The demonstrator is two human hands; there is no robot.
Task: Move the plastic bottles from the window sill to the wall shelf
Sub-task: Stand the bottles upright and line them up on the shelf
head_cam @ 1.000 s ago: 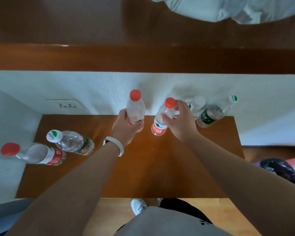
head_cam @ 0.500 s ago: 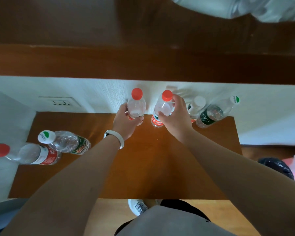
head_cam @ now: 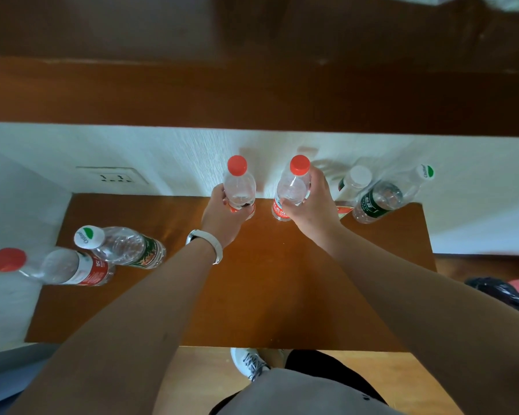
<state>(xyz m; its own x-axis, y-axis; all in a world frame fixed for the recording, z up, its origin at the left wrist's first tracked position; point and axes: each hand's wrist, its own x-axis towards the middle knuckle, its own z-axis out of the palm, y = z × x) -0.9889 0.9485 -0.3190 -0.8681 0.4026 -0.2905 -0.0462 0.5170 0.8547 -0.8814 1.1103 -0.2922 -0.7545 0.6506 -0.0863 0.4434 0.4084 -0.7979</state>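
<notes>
We gripped two at once.
Left hand (head_cam: 222, 218) clamped the eleven-o'clock bottle (head_cam: 239, 184); right hand (head_cam: 311, 205) clamped the one-o'clock bottle (head_cam: 293, 187).

The clear plastic bottle (head_cam: 239, 187) in the left hand (head_cam: 222, 218) has a red cap. The clear label-wrapped bottle (head_cam: 292, 188) in the right hand (head_cam: 312, 205) is also red-capped, with a red-and-white label. Right of the right hand, a dark-green-labelled bottle (head_cam: 381, 200) has a white cap marked green. Left of the left hand, a green-patterned bottle (head_cam: 126, 247) is white-capped and a red-labelled bottle (head_cam: 69, 266) is red-capped. The flat wooden shelf (head_cam: 282, 280) is orange-brown.
</notes>
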